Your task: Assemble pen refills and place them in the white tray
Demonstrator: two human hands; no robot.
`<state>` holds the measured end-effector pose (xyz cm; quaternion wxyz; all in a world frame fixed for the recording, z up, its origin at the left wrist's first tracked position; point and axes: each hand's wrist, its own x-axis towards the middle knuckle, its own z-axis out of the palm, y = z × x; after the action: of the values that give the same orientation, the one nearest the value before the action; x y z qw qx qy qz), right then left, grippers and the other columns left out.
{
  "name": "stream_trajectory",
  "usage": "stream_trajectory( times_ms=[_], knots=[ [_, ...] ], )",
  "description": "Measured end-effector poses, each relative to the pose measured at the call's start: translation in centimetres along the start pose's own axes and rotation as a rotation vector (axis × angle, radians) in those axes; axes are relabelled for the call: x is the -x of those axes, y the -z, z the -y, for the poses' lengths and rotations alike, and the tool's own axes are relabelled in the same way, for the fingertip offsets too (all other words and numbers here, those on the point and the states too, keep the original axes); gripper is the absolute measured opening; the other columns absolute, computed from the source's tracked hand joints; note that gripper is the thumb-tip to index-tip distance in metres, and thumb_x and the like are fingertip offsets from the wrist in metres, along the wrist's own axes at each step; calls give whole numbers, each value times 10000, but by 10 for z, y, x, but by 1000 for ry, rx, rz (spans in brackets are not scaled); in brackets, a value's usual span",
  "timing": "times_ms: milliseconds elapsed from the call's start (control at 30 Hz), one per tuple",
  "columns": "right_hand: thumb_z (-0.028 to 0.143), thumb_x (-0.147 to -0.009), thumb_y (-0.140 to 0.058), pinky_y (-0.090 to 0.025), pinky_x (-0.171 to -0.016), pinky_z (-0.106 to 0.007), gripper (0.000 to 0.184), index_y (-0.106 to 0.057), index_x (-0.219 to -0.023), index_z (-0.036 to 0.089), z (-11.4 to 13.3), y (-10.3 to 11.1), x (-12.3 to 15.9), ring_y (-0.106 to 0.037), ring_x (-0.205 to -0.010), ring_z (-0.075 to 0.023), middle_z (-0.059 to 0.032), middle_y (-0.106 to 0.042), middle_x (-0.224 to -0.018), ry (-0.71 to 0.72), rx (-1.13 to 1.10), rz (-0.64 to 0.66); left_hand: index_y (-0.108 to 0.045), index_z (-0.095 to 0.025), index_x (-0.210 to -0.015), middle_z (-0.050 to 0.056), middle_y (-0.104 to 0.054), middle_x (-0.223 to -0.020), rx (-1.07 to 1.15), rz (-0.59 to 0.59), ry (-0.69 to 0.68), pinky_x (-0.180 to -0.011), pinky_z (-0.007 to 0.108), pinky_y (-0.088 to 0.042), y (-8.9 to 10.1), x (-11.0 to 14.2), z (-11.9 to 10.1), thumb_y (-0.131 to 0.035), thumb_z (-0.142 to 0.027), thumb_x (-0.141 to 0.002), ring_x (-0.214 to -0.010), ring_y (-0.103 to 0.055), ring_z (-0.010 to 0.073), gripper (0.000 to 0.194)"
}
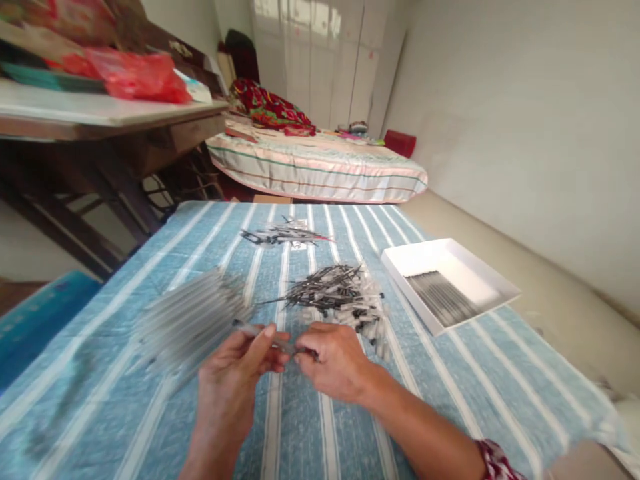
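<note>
My left hand (240, 367) is closed round a slim grey pen barrel (283, 345), which lies slantwise between thumb and fingers. Close beside it, my right hand (333, 360) pinches at the barrel's right end, where a small dark part shows between the fingers; the fingers hide most of it. Left of my hands lies a broad stack of translucent grey pen barrels (190, 320), blurred. Just beyond my right hand is a heap of thin dark refills (325, 287), with short clear pieces with dark ends (373, 323) on its near right side.
A white open box (483, 277) on the right holds a row of dark-grey pens (440, 297). Farther back, a small pile of dark thin parts (285, 233) lies on the blue striped cloth (300, 433). A wooden desk (115, 127) stands left, a bed (320, 170) behind.
</note>
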<state>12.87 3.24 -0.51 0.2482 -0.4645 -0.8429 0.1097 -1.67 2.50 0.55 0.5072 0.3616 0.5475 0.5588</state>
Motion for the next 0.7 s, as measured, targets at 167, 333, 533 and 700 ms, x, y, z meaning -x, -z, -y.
stream_trajectory(
  times_ms=[167,333,533,700],
  knots=[
    [204,-771,-516,-349,-596,-208,127,-627,-711,193,-50,57,21,-546,-628,-111,8,-629,-712,-319,128,-65,-663,-150,-766,32,-696,-685,-150,-134,-41,-435,232,-468,2,-3,-5,-689,-384,-597,-508,-578,142,291],
    [268,-743,-506,-320,-543,-239,175,-675,-729,228,-134,121,55,-590,-697,-178,-35,-669,-742,-836,495,57,-645,-158,-723,12,-677,-617,-184,-127,-18,-436,211,-444,4,-5,-5,-673,-329,-598,-490,-559,126,214],
    [264,-684,-594,-360,-541,-222,160,-708,-766,188,-187,139,81,-608,-685,-176,-55,-672,-719,-934,445,172,-628,-162,-726,9,-672,-610,-269,-29,-13,-435,225,-438,2,-4,2,-664,-341,-589,-477,-561,137,228],
    [236,-677,-614,-378,-541,-208,135,-717,-739,174,-194,136,84,-606,-645,-160,-43,-665,-663,-903,364,220,-620,-169,-728,12,-671,-609,-361,-23,-21,-444,225,-448,2,-6,5,-648,-363,-602,-494,-570,147,233]
  ],
)
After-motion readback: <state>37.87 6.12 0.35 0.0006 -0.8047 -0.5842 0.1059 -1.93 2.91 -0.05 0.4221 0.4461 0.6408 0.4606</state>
